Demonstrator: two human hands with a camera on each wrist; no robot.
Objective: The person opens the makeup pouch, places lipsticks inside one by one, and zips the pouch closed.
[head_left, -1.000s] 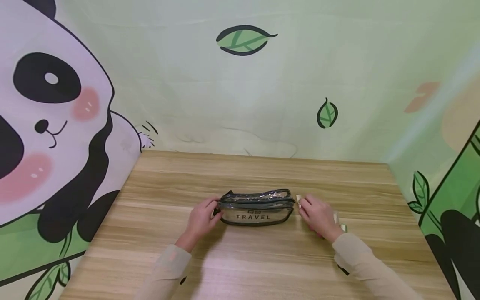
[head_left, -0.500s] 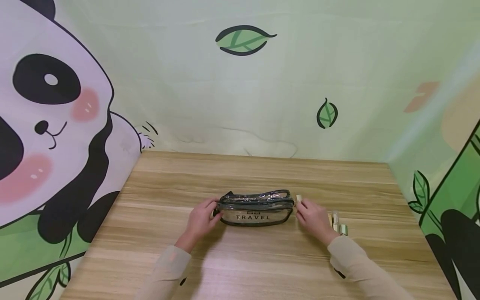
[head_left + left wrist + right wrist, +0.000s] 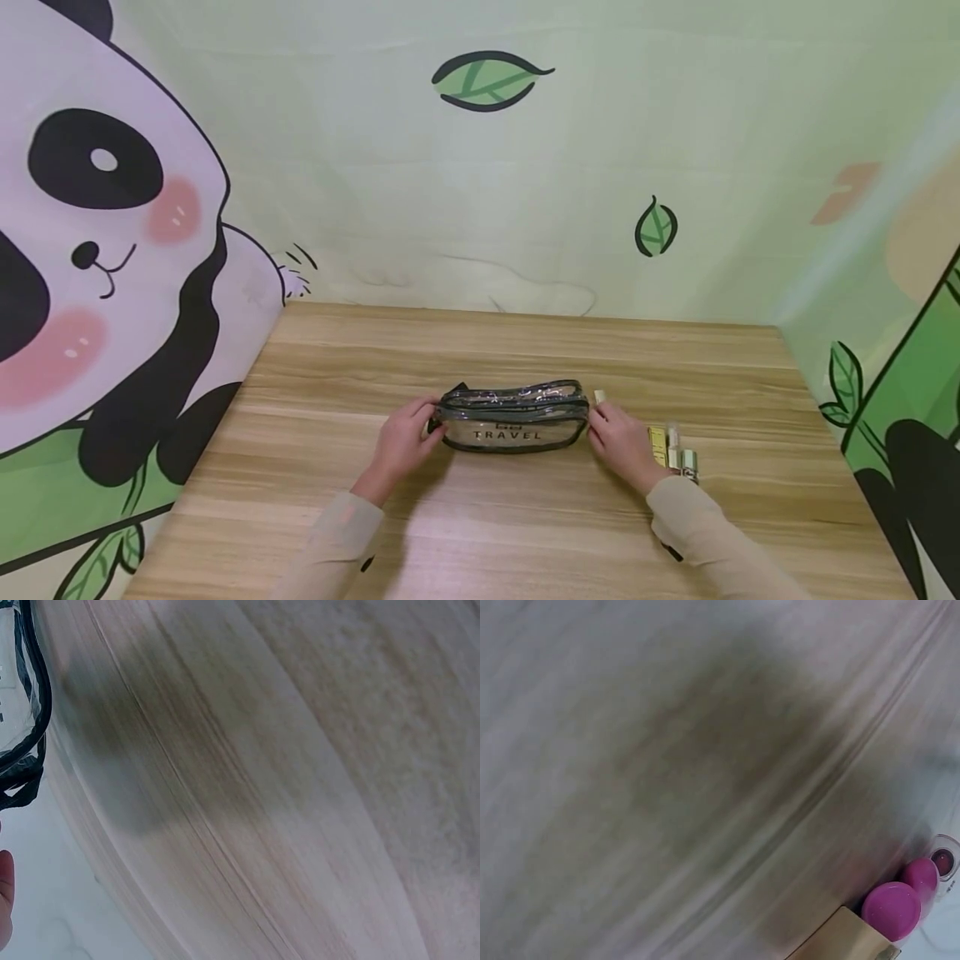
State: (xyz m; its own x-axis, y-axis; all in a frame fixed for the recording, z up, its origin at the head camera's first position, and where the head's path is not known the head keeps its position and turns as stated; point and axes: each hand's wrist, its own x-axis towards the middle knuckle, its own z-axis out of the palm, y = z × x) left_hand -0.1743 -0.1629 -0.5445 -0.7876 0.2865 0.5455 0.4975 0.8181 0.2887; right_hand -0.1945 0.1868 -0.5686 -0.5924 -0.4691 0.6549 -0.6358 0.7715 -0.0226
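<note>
A clear pouch with black piping and the word TRAVEL (image 3: 506, 434) stands on the wooden table in the head view. A dark zipper runs along its top. My left hand (image 3: 402, 437) grips the pouch's left end between thumb and fingers. At the opposite end my right hand (image 3: 622, 439) has its curled fingertips pinching the pouch's corner. In the left wrist view the black edging (image 3: 43, 694) shows at the upper left, with a fingertip (image 3: 5, 881) below it. The right wrist view shows neither the right fingers nor the pouch.
Right of the right hand lie a yellow box (image 3: 657, 445), a clear-topped tube (image 3: 672, 437) and a green-capped item (image 3: 689, 463). A small cream piece (image 3: 599, 396) shows behind the right fingers. Pink round pieces (image 3: 892, 911) appear in the right wrist view. A printed backdrop (image 3: 360, 167) stands behind the table.
My right hand has shifted slightly left, its fingers closing up to the pouch's right end, uncovering more of the small items behind its wrist. The left hand and pouch have hardly moved.
</note>
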